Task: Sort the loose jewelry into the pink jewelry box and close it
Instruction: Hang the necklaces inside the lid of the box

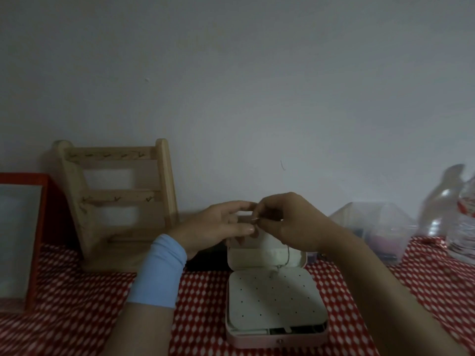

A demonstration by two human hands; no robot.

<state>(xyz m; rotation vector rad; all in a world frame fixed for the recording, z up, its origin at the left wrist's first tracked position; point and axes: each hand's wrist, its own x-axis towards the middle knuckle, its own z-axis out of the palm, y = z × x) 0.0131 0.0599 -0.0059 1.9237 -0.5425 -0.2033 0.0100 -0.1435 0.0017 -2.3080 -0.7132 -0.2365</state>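
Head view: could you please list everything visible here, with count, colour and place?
jewelry box: 1, pink, open, centre of the cloth
perforated panel: 1, white, inside the box
thin chain: 1, grey, hanging from the right hand to the box
wooden stand: 1, light wood, back left
frame: 1, red, far left
tablecloth: 1, red-white patterned, under everything
clear container: 1, transparent, back right
bottles: seemingly 2, clear, far right
wristband: 1, light blue, left wrist
left hand: 1, above the box, grip unclear
right hand: 1, above the box, pinching the thin chain
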